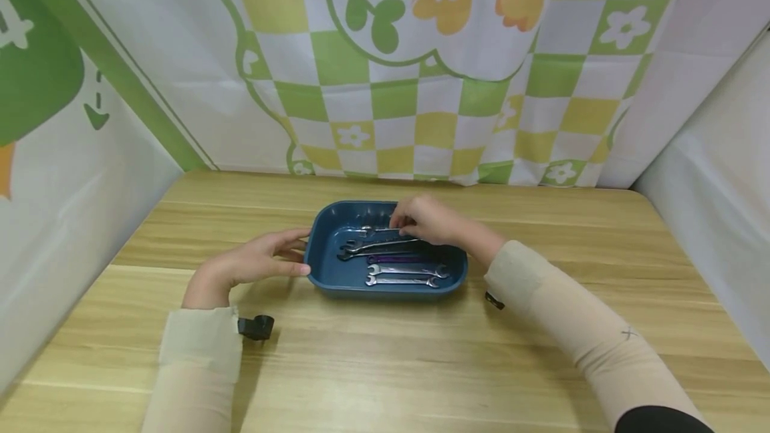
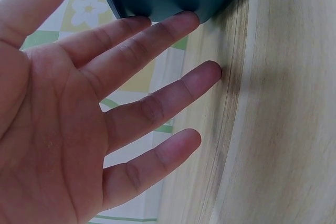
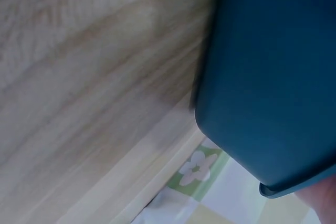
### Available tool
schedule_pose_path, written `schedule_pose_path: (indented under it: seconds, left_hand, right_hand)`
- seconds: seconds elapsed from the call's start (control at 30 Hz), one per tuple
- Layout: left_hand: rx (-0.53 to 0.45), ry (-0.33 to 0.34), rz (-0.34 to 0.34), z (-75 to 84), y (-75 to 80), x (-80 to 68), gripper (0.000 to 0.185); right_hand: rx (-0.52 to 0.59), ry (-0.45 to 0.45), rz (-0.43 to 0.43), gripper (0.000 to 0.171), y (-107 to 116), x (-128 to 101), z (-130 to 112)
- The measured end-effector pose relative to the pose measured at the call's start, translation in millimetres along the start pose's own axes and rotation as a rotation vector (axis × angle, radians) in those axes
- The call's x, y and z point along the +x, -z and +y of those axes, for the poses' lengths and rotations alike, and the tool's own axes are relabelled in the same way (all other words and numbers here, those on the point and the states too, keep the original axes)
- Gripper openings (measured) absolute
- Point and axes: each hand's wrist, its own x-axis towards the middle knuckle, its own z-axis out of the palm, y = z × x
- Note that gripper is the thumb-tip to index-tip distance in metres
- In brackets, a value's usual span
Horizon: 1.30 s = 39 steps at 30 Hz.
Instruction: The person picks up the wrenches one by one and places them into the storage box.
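Observation:
A blue rectangular tray [image 1: 345, 289] with rounded corners stands on the table and holds several metal open-end wrenches. Straight fingers of my left hand [image 1: 265, 259] are at the tray's left end, the thumb on its rim; in the left wrist view the fingers spread, two fingertips against the tray wall. My right hand [image 1: 430, 220] reaches over the back right of the tray and pinches the end of a wrench [image 1: 379, 229]. Crossed wrenches [image 1: 379, 244] lie just in front of it. Nearer the front are a purple wrench [image 1: 397, 259] and two silver wrenches [image 1: 403, 275] side by side.
The wooden table [image 1: 385, 359] ends at a checked, flowered curtain [image 1: 421, 105] behind the tray. White cloth hangs at both sides. A black wrist camera [image 1: 257, 327] sticks out from the left sleeve. In the right wrist view the tray's outer wall [image 3: 262, 93] fills the right side.

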Motion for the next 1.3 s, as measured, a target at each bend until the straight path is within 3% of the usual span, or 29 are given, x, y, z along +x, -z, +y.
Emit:
schedule_pose_path:
  seconds: [0.27, 0.6, 0.83, 1.03, 1.13, 1.3]
  left_hand:
    - [-0.016, -0.012, -0.003, -0.3, 0.0, 0.0, 0.082]
    - [-0.016, -0.004, -0.001, -0.1, -0.7, 0.5, 0.081]
    - [-0.018, -0.004, -0.003, 0.3, -0.8, 0.8, 0.081]
    - [-0.023, -0.016, -0.011, 0.7, -0.7, 1.8, 0.081]
    - [-0.016, -0.014, -0.007, 1.0, -0.8, 1.9, 0.082]
    - [0.005, -0.006, 0.007, -0.1, -0.7, 1.6, 0.082]
  right_hand:
    - [-0.004, -0.044, -0.074, 0.014, -5, 0, -2]
    - [-0.087, -0.029, -0.093, 0.016, -8, -1, 0]
    - [-0.070, -0.039, -0.092, 0.019, -7, -1, 1]
    - [-0.119, -0.058, -0.115, 0.021, -8, -4, 2]
    - [-0.127, -0.053, -0.104, 0.021, -7, -6, 3]
    - [-0.052, -0.021, -0.037, 0.020, -1, -10, 7]
